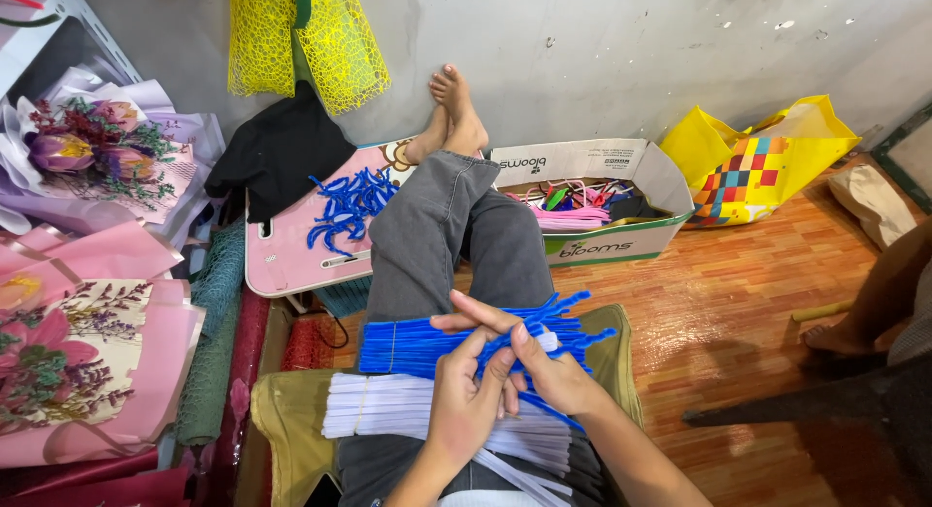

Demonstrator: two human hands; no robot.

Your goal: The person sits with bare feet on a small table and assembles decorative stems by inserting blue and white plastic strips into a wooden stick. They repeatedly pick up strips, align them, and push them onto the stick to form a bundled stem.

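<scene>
**Blue stems worked over a full lap**

Blue fuzzy stems [427,344] lie in a thick bundle across the lap of a person seated on the floor, with a bundle of white stems [388,410] stacked just below them, nearer the body. Both bundles run crosswise over the thighs, so the lap serves as a shelf and either colour sits within a short reach of the fingers.

The left hand [464,405] is curled, fingers and thumb pinched closed on a few blue stems at the spot where they cross. The right hand [544,371] comes in from the other side; its fingers are folded round the same stems, while one finger stretches out flat over the blue bundle toward the left. The two hands touch, gripping one small bunch between them, and the loose blue ends fan out to the right beyond the knuckles.

The legs in grey jeans [442,235] stretch forward, bare feet [451,114] propped against the wall. Beside the legs sits a pink lap table [282,255] holding a heap of bent blue pieces [349,204], kept apart from the straight ones. On the other side stands an open cardboard box [621,240] holding mixed coloured stems. A yellow bag [748,163] leans by the wall, and wrapped bouquets [87,158] lie stacked along the left side.
</scene>
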